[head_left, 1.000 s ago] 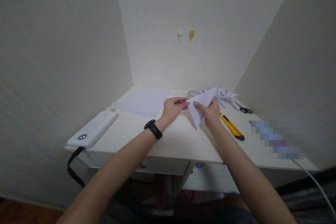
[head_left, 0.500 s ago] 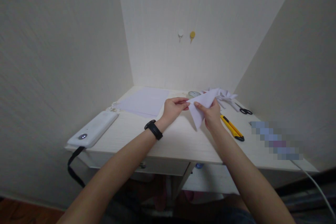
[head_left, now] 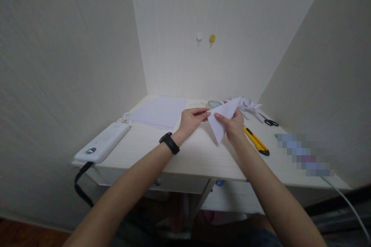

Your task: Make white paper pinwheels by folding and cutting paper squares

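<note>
A folded white paper triangle (head_left: pixel 222 119) is held above the pale desk (head_left: pixel 199 154), its point hanging down. My left hand (head_left: pixel 191 120), with a black band on its wrist, pinches the paper's left corner with fingers closed. My right hand (head_left: pixel 234 126) grips the paper's right side, thumb lying across its face. Both hands are raised slightly off the desk surface.
A stack of white sheets (head_left: pixel 160 112) lies at the back left. A white device (head_left: pixel 102 142) with a black strap sits at the left edge. A yellow utility knife (head_left: pixel 256 141), black scissors (head_left: pixel 269 121), paper scraps (head_left: pixel 248 105) and a round object (head_left: pixel 214 103) lie to the right.
The paper's lower point has dropped a little; both hands keep their grip in nearly the same place.
</note>
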{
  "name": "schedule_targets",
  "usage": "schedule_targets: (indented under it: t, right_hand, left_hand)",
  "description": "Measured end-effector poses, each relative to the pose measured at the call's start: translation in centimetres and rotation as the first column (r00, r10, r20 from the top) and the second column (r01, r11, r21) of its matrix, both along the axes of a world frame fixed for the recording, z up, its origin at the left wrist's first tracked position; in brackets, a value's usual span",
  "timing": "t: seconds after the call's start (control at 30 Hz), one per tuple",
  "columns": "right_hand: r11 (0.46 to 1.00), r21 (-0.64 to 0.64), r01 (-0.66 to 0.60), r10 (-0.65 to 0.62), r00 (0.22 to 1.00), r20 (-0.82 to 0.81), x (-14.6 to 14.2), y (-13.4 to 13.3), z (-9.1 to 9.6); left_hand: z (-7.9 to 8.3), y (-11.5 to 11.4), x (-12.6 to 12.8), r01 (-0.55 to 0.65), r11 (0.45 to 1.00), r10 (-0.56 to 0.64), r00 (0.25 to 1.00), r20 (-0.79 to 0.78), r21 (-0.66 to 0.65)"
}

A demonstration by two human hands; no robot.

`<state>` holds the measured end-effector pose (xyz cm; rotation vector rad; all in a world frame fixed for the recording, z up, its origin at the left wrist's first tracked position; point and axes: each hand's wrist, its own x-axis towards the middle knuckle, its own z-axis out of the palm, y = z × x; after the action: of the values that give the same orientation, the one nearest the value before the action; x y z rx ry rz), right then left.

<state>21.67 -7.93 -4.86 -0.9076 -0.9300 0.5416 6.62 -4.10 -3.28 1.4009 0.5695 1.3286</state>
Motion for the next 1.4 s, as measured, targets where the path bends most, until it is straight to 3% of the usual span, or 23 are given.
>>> schedule_targets:
  t: [0.5, 0.77, 1.03, 1.4]
  right_hand:
    - [0.997, 0.01, -0.079, 0.079, 0.997, -0.022, 0.0, -0.3, 0.1]
    - [0.995, 0.028, -0.101, 0.101, 0.994, -0.03, 0.0, -0.5, 0.3]
    - [0.993, 0.096, -0.074, 0.082, 0.993, -0.083, 2.0, 0.5, 2.4]
    - [0.988, 0.116, -0.104, 0.096, 0.993, 0.067, 3.5, 0.9, 5.9]
  left_hand:
    - [0.4, -0.5, -0.3, -0.019, 0.99, 0.036, 0.992, -0.122, 0.137]
    - [0.1, -0.6, -0.4, -0.078, 0.963, 0.122, 0.98, -0.158, 0.259]
    - [0.4, -0.7, -0.7, -0.126, 0.929, 0.201, 0.961, -0.19, 0.348]
    - [0.2, 0.0, -0.9, -0.224, 0.917, 0.279, 0.951, -0.13, 0.331]
